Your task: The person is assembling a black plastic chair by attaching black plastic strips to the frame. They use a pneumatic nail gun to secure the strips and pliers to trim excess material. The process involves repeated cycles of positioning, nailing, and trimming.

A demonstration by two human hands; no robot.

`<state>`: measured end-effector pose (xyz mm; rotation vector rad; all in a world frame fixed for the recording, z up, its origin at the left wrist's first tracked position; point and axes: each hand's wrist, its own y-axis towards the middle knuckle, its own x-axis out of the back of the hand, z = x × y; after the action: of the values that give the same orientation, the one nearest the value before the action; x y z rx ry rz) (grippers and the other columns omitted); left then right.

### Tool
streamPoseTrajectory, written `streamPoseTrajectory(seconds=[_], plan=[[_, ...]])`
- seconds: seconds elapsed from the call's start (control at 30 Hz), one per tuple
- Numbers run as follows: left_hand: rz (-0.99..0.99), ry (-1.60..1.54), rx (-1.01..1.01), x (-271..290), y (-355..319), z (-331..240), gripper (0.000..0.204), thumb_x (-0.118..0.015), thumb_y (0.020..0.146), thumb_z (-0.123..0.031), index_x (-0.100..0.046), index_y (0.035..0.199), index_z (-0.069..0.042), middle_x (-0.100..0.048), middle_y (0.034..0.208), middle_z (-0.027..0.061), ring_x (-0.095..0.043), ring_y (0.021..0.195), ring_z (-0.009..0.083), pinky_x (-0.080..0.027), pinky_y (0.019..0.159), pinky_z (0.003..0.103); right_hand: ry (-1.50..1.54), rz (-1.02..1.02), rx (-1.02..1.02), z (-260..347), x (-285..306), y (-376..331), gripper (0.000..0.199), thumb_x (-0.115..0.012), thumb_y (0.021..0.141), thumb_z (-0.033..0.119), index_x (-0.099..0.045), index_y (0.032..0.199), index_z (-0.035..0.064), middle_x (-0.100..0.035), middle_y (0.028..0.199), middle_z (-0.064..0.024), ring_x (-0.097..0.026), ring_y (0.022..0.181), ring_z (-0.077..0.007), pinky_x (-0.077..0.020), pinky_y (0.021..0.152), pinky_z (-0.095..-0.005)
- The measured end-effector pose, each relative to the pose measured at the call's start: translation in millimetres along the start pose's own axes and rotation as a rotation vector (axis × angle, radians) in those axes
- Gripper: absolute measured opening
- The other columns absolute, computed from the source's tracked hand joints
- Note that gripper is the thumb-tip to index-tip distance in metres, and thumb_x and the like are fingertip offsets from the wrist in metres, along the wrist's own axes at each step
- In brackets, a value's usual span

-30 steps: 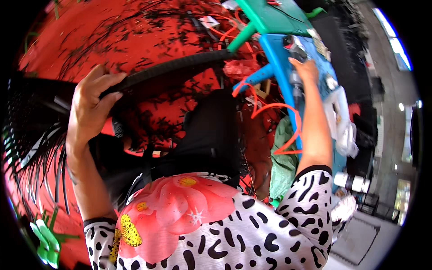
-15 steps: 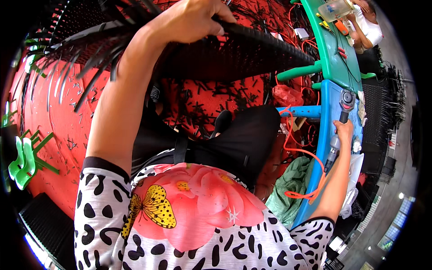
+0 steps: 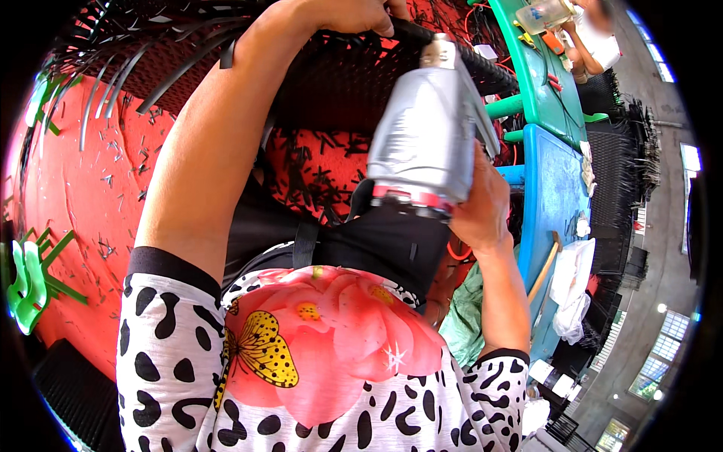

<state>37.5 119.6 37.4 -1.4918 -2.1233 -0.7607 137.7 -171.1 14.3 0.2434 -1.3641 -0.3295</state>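
Note:
My left hand (image 3: 365, 13) is at the top of the view, its fingers curled over the rim of a black woven wicker piece (image 3: 331, 83). Loose dark strands (image 3: 177, 75) stick out from the weave at the left. My right hand (image 3: 486, 203) is closed round the handle of a silver staple gun (image 3: 422, 135) with a red ring. Motion blurs the tool a little; its nose points toward the wicker rim, to the right of my left hand. Whether the nose touches the rim I cannot tell.
A blue table (image 3: 538, 211) with a wooden-handled tool (image 3: 546, 267) and a green table (image 3: 538, 83) stand at the right. Another person (image 3: 595, 49) sits beyond. Black offcuts litter the red floor (image 3: 113, 203). Green chairs (image 3: 30, 282) are at the left.
My right hand has brought the staple gun from the blue table up to the wicker piece. My left hand has kept its hold on the rim and shifted slightly.

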Motion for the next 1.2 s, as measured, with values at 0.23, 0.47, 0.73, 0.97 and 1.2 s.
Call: streamPoseTrajectory(seconds=[0.23, 0.47, 0.73, 0.97, 1.2], plan=[[-0.039, 0.049, -0.069, -6.2, -0.6, 11.8, 0.029, -0.069, 0.065, -0.001, -0.073, 0.093, -0.003, -0.069, 0.073, 0.0116, -0.065, 0.065, 0.0163, -0.051, 0.062, 0.031, -0.043, 0.091, 0.103, -2.8, -12.3, 4.0, 0.099, -0.085, 0.046, 0.007, -0.043, 0.135, -0.0007, -0.061, 0.086, -0.0130, -0.060, 0.075, -0.0318, -0.0476, 0.067, -0.0405], [-0.064, 0.071, -0.139, -5.8, -2.2, 13.7, 0.029, -0.069, 0.064, -0.002, -0.072, 0.093, -0.001, -0.069, 0.076, 0.0142, -0.066, 0.069, 0.0194, -0.052, 0.066, 0.033, -0.029, 0.014, 0.175, -2.9, -18.5, 13.7, 0.095, -0.084, 0.048, 0.007, -0.044, 0.134, -0.0006, -0.061, 0.084, -0.0116, -0.060, 0.075, -0.0304, -0.0472, 0.066, -0.0396], [-0.073, 0.109, -0.090, -3.4, -5.8, 9.2, 0.028, -0.070, 0.064, -0.003, -0.071, 0.092, 0.000, -0.069, 0.077, 0.0150, -0.067, 0.072, 0.0207, -0.052, 0.066, 0.033, -0.076, 0.019, 0.191, -4.1, -25.4, 15.4, 0.095, -0.085, 0.048, 0.008, -0.043, 0.134, -0.0003, -0.060, 0.082, -0.0106, -0.060, 0.074, -0.0294, -0.0468, 0.065, -0.0390], [-0.120, 0.143, -0.055, -6.7, -6.3, 4.4, 0.029, -0.068, 0.063, -0.004, -0.073, 0.092, -0.002, -0.069, 0.075, 0.0152, -0.067, 0.071, 0.0218, -0.052, 0.066, 0.033, -0.120, 0.024, 0.189, -7.2, -23.0, 17.8, 0.093, -0.085, 0.048, 0.008, -0.043, 0.131, 0.0006, -0.064, 0.091, -0.0114, -0.064, 0.081, -0.0293, -0.0473, 0.066, -0.0379], [-0.119, 0.161, -0.131, -9.4, -3.8, 9.8, 0.029, -0.066, 0.062, -0.003, -0.073, 0.091, -0.002, -0.068, 0.073, 0.0145, -0.066, 0.068, 0.0212, -0.052, 0.064, 0.033, -0.059, 0.042, 0.120, -11.7, -21.2, 17.3, 0.078, -0.074, 0.053, -0.001, -0.048, 0.127, 0.0042, -0.064, 0.087, -0.0170, -0.063, 0.076, -0.0367, -0.0503, 0.066, -0.0418]])
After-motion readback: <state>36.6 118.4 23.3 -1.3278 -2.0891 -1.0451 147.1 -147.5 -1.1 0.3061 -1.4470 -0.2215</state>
